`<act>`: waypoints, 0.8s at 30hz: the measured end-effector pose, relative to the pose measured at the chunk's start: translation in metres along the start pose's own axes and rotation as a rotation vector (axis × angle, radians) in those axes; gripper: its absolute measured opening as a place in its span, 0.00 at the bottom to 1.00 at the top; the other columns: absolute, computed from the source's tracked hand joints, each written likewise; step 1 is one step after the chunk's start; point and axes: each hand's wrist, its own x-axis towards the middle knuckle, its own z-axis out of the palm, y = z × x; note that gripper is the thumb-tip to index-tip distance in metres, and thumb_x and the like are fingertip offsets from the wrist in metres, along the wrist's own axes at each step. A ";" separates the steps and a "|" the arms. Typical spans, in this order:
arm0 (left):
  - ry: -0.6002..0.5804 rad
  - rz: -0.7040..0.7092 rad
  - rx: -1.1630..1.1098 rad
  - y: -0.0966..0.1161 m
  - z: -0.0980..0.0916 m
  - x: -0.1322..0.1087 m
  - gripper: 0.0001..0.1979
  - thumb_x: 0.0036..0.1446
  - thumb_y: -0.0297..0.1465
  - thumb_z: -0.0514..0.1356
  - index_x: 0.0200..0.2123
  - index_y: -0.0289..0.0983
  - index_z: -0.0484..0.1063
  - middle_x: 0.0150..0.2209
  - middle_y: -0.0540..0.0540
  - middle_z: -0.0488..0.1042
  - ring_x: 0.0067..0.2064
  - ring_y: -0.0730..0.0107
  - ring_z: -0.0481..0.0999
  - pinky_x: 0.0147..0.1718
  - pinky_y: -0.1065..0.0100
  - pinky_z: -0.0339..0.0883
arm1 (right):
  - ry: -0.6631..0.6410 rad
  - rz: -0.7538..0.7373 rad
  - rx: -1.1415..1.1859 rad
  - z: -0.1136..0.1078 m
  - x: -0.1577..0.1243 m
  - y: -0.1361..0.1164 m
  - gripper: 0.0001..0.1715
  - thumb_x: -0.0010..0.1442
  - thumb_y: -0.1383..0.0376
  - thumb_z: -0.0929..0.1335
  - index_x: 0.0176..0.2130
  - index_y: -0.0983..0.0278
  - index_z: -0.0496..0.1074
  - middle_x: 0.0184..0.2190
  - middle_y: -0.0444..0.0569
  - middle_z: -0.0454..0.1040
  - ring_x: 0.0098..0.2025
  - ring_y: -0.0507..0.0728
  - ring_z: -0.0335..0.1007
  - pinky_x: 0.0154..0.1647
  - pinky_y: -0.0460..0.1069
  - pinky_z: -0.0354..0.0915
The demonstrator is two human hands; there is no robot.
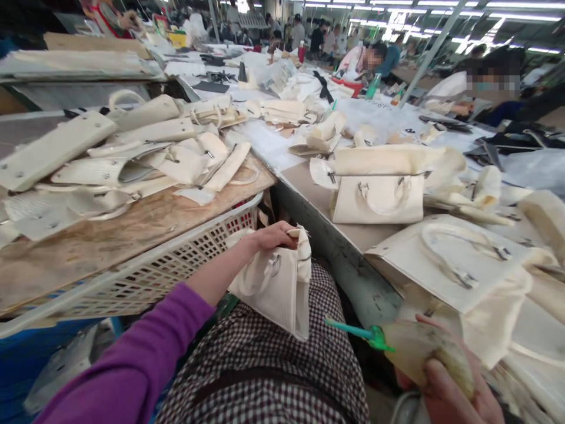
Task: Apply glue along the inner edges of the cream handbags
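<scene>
My left hand (274,237) grips the top edge of a small cream handbag (276,288), which hangs tilted above my lap with its handle on the near side. Loose lining and threads stick up at its upper corner. In my right hand (454,383) lies a squeeze glue bottle (426,350), soft and yellowish, with a green collar and a thin blue-green nozzle. The fingers wrap around its body. Its nozzle points left toward the bag, and the tip is apart from it.
A white plastic basket (194,259) stands beside my left arm, below a board-topped table (168,224) heaped with cream bag parts (57,150). On the right-hand table, a cream handbag (379,199) and a larger bag (454,259) lie among further pieces. Co-workers sit farther back.
</scene>
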 end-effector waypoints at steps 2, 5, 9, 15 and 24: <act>0.003 -0.028 -0.018 -0.018 0.002 0.011 0.06 0.36 0.27 0.68 0.19 0.31 0.74 0.21 0.49 0.74 0.25 0.69 0.73 0.27 0.69 0.66 | -0.059 0.041 -0.131 0.004 0.000 -0.003 0.38 0.46 0.52 0.79 0.55 0.59 0.74 0.41 0.53 0.79 0.30 0.61 0.76 0.25 0.49 0.74; 0.022 -0.061 -0.045 -0.037 0.003 0.020 0.07 0.37 0.31 0.67 0.20 0.32 0.75 0.19 0.50 0.72 0.21 0.72 0.69 0.22 0.71 0.62 | -0.133 0.013 -0.308 0.010 0.004 -0.006 0.34 0.53 0.49 0.76 0.54 0.60 0.72 0.40 0.50 0.79 0.29 0.57 0.74 0.28 0.47 0.74; 0.025 -0.075 -0.048 -0.043 0.005 0.023 0.09 0.37 0.33 0.67 0.20 0.32 0.76 0.18 0.52 0.70 0.19 0.76 0.65 0.20 0.74 0.58 | -0.166 -0.057 -0.405 0.020 0.011 -0.008 0.33 0.56 0.49 0.75 0.56 0.60 0.71 0.45 0.51 0.79 0.28 0.56 0.74 0.27 0.45 0.74; -0.009 -0.065 -0.031 -0.038 0.007 0.024 0.09 0.37 0.32 0.68 0.17 0.32 0.74 0.17 0.53 0.68 0.19 0.78 0.61 0.18 0.75 0.52 | -0.178 -0.147 -0.484 0.034 0.021 -0.024 0.34 0.54 0.49 0.75 0.56 0.59 0.72 0.42 0.49 0.80 0.25 0.54 0.74 0.26 0.43 0.74; -0.074 -0.055 -0.070 -0.027 0.017 0.018 0.10 0.37 0.32 0.68 0.16 0.33 0.71 0.17 0.53 0.66 0.19 0.79 0.60 0.18 0.75 0.50 | -0.203 -0.276 -0.634 0.044 0.036 -0.060 0.34 0.46 0.47 0.78 0.50 0.56 0.77 0.37 0.46 0.80 0.26 0.55 0.74 0.29 0.42 0.74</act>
